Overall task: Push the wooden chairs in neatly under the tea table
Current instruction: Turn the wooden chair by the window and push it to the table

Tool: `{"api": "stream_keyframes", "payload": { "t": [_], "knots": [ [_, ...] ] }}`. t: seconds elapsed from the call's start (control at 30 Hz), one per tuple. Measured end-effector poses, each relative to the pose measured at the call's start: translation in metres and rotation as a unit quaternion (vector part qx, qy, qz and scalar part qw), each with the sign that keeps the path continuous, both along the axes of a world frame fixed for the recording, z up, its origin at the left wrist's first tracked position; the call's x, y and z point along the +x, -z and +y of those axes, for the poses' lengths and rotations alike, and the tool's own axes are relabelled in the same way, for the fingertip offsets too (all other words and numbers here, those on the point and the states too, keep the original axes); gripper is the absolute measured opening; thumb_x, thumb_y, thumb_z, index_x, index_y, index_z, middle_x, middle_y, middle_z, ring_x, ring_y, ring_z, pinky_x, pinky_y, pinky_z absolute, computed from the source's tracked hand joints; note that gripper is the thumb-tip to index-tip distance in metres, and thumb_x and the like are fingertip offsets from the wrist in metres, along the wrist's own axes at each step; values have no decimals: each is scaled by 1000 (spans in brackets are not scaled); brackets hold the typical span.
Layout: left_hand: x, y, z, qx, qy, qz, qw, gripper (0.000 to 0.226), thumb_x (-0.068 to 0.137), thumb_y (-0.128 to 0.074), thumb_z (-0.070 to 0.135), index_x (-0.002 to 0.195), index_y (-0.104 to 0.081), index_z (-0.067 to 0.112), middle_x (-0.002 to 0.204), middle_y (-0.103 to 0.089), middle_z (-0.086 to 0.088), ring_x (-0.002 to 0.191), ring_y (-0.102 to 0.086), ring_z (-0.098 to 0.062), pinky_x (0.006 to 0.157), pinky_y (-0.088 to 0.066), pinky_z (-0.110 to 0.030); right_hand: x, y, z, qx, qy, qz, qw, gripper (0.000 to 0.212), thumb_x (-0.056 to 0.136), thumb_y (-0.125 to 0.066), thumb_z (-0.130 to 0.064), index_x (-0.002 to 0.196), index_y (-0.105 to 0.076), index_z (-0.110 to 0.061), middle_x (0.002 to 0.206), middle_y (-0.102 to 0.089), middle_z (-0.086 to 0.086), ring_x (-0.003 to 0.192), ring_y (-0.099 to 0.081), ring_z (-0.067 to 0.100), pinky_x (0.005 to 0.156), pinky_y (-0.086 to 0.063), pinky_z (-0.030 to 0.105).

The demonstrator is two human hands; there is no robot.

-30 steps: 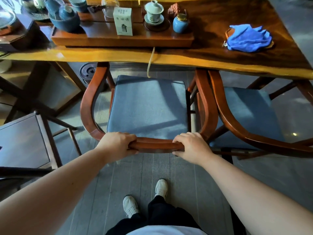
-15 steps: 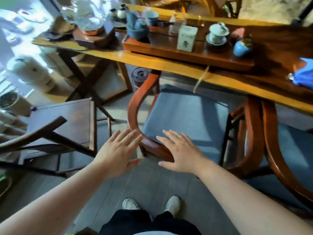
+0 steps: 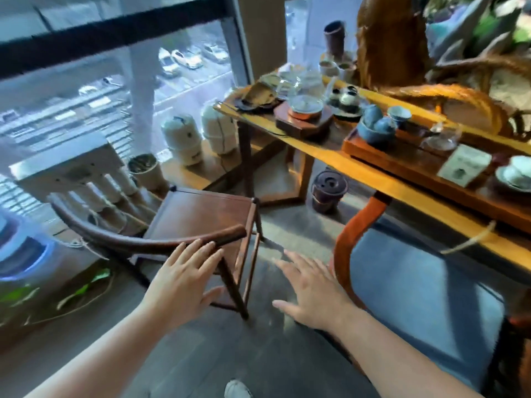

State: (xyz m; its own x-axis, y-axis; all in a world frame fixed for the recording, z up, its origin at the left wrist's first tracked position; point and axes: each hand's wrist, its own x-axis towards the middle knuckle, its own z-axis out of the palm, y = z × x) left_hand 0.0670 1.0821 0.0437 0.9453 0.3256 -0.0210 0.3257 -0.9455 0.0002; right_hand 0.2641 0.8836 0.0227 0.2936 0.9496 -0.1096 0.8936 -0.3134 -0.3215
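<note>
Head view: the dark chair [image 3: 198, 222] stands out from the table [image 3: 373, 179], angled away, near the window. Left hand [image 3: 184, 282] is spread open, fingertips at its back rail; right hand [image 3: 313, 294] is open, holding nothing. Best to grasp the rail with both hands, square the chair to the table edge, then push straight

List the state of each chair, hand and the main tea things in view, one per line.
Dark wooden chair: out on the floor, clear of the tea table, bare seat.
Cushioned chair: pushed in, front under the table edge.
Left hand: open, fingers at the dark chair's back rail.
Right hand: open, holding nothing.
Gaiwan: lidded, on the tea tray.
</note>
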Motion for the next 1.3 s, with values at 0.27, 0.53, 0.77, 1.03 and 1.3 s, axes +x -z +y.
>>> {"api": "stream_keyframes", "payload": {
  "t": [0.27, 0.53, 0.77, 1.03, 1.3],
  "knots": [
    [-39, 3, 76, 28, -55, 10, 998, 72, 78, -47, 59, 131, -51, 11, 132, -58, -12, 125, -48, -34, 106, -34, -48, -31, -2, 103, 6, -58, 6, 998, 77, 85, -57, -58, 148, -23, -30, 157, -24, 7, 143, -18, 25, 117, -10, 46],
    [-57, 16, 124, 5, -125, 53, 991, 76, 67, -77, 50, 130, -54, 13, 130, -59, -12, 123, -51, -35, 101, -41, -53, -38, 23, 188, 24, -128, 4, 991, 76, 79, -63, -57, 142, -36, -26, 147, -42, 12, 134, -38, 30, 111, -26, 51],
    [-68, 28, 167, 13, -172, 116, 978, 77, 66, -76, 54, 129, -56, 15, 127, -62, -12, 121, -52, -34, 101, -40, -51, -48, 40, 263, -13, -194, 51, 980, 73, 80, -66, -52, 141, -38, -21, 141, -45, 9, 123, -47, 31, 102, -38, 45],
    [-67, 45, 218, 13, -131, 157, 979, 89, 62, -71, 66, 133, -51, 16, 128, -60, -15, 122, -51, -37, 100, -42, -54, -53, 45, 303, -88, -231, 77, 966, 73, 85, -61, -55, 143, -31, -22, 124, -54, 4, 111, -53, 28, 89, -47, 42],
    [-92, 60, 292, -1, -25, 187, 982, 92, 56, -61, 76, 130, -53, 22, 117, -66, -3, 109, -61, -26, 93, -50, -46, -75, 46, 348, -237, -205, 112, 943, 78, 83, -55, -66, 144, -25, -27, 125, -59, 6, 109, -57, 31, 82, -49, 41]
  ]
}}
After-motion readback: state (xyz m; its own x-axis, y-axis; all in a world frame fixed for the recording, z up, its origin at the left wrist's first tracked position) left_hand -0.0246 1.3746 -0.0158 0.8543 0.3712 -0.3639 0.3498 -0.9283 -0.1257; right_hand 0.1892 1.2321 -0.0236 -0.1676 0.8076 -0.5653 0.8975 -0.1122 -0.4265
